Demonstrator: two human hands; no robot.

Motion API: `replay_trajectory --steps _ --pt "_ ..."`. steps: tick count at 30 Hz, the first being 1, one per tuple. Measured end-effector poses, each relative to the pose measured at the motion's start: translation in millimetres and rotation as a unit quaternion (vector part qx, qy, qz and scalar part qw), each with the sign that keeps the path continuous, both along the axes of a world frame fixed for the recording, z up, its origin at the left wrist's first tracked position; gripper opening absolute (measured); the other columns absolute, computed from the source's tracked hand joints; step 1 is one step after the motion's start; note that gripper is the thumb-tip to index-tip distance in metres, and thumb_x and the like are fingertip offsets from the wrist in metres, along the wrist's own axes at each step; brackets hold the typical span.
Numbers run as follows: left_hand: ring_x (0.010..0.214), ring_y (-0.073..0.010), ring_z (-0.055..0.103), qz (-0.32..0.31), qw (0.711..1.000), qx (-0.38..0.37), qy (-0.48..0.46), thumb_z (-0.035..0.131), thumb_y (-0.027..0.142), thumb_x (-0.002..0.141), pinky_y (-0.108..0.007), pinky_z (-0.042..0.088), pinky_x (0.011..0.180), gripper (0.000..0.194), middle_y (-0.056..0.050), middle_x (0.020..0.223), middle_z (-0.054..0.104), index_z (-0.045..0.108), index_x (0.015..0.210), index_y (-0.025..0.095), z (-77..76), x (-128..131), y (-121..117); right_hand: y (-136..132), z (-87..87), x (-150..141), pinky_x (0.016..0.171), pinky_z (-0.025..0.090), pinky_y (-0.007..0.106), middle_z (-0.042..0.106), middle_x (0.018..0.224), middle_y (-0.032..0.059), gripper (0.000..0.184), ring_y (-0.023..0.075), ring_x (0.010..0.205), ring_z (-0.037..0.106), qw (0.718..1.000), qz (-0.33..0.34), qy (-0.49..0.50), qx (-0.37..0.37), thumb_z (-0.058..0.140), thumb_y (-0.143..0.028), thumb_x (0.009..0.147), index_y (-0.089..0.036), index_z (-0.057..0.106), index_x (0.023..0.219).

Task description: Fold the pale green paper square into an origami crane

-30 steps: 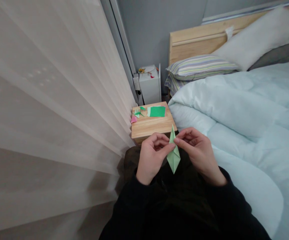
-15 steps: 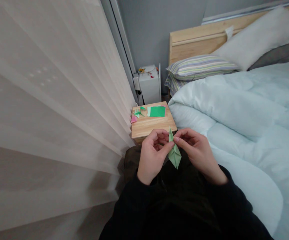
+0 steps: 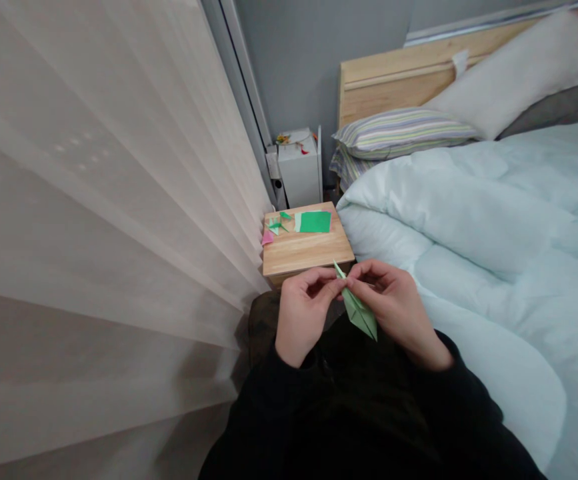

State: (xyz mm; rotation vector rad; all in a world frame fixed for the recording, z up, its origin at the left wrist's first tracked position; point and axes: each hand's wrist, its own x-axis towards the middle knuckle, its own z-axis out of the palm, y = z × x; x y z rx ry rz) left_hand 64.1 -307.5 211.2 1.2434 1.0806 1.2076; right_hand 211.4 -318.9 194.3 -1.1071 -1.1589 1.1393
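Note:
A pale green folded origami paper [image 3: 361, 315] is held in front of me over my lap, long and pointed at both ends. My left hand [image 3: 307, 303] pinches its upper part from the left, thumb against fingers. From the right, my right hand [image 3: 391, 303] pinches it close by, and the two thumbs almost meet. The paper's wide lower end slants down to the right below the fingers, with crease lines showing. Its narrow tip rises above them. The fingers behind the paper are partly hidden.
Beyond my hands stands a small wooden table [image 3: 309, 252] with a stack of green paper [image 3: 315, 222], green folded pieces [image 3: 277, 227] and a pink folded piece [image 3: 267, 237]. A white curtain [image 3: 119, 200] hangs at left; a bed with a pale blue quilt [image 3: 493, 213] lies at right. Behind is a white cabinet [image 3: 299, 175].
The folded paper has tilted, its lower end swinging right and its tip leaning left. My left fingers have closed in nearer to the right hand's pinch.

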Motion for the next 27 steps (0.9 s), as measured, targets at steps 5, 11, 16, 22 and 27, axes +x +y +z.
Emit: replay_trajectory --steps 5,11,16,22,27 --pt "0.063 -0.0134 0.069 0.026 0.999 -0.007 -0.021 0.082 0.028 0.077 -0.026 0.058 0.067 0.016 -0.004 0.077 0.077 0.077 0.083 0.014 -5.2 0 3 0 -5.1 -2 0.061 0.051 0.025 0.068 0.076 0.0006 0.026 0.015 0.068 0.064 1.0 0.009 0.012 0.009 0.085 -0.039 0.076 -0.02 0.068 0.081" --pt "0.062 -0.0123 0.069 0.069 0.996 -0.016 -0.053 0.082 0.033 0.078 -0.025 0.058 0.065 0.022 -0.003 0.078 0.076 0.077 0.088 0.014 -12.4 1 5 0 -6.9 -1 0.06 0.047 0.025 0.069 0.074 0.0007 0.028 0.0138 0.065 0.06 0.999 0.026 -0.014 -0.019 0.077 -0.044 0.085 -0.018 0.07 0.083" --pt "0.063 -0.0116 0.068 0.078 0.994 -0.022 -0.074 0.084 0.032 0.076 -0.024 0.057 0.065 0.023 -0.003 0.077 0.076 0.077 0.087 0.014 -13.2 2 6 -2 -6.0 -1 0.057 0.043 0.025 0.067 0.069 -0.0001 0.029 0.0129 0.061 0.056 0.998 0.024 -0.056 -0.013 0.073 -0.043 0.088 -0.017 0.071 0.076" --pt "0.062 -0.0102 0.063 0.057 0.996 -0.01 -0.074 0.088 0.029 0.07 -0.021 0.05 0.058 0.022 -0.002 0.074 0.074 0.077 0.081 0.013 -7.8 4 6 -5 -7.7 -3 0.061 0.046 0.025 0.07 0.071 0.001 0.028 0.0139 0.065 0.059 0.997 0.009 -0.073 0.01 0.072 -0.042 0.09 -0.017 0.073 0.077" --pt "0.058 -0.0073 0.057 0.067 0.993 -0.003 -0.095 0.087 0.031 0.074 -0.02 0.047 0.058 0.019 0.0 0.069 0.071 0.079 0.081 0.015 -12.9 5 6 -9 -4.7 -7 0.059 0.047 0.024 0.07 0.072 0.0013 0.028 0.0136 0.065 0.06 0.996 0.0 -0.085 0.025 0.07 -0.04 0.092 -0.017 0.073 0.076"
